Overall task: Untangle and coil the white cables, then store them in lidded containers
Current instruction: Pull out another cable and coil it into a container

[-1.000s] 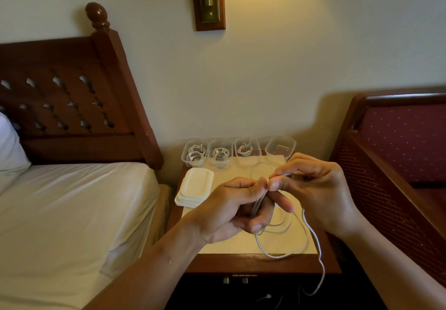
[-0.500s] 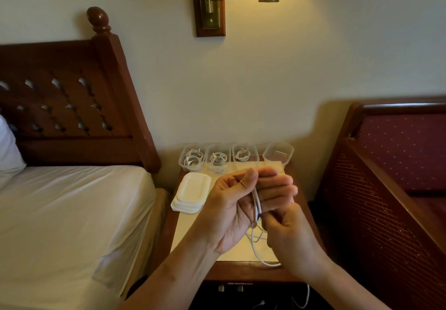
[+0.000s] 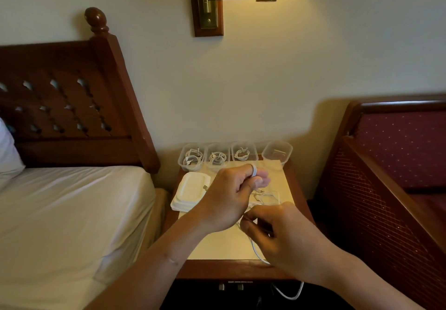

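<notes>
Head view showed the left hand (image 3: 229, 196) raised over the table (image 3: 229, 270), fingers curled, with the cable (image 3: 254, 171) wound in a tight white band round 1 finger, probably so that the finger could serve as a former for the coil. Its grip was closed on the cable. Nearer the camera, the right hand (image 3: 287, 237) had thumb and fingers bunched. It seemed to pinch the cable's slack, though the contact lay in shadow, likely to feed it under light tension. From there the thin, smooth line ran off the table's front edge and hung in a loop below. More loose cable lay on the cream mat (image 3: 224, 244) between the hands.

Along the wall stood 4 clear, round-cornered plastic tubs (image 3: 191, 159). 3 held coiled cables, and the empty tub (image 3: 277, 153) at the right sat open, presumably for this one. Flat white lids (image 3: 190, 191) were stacked at the left, within reach for closing the tubs.
</notes>
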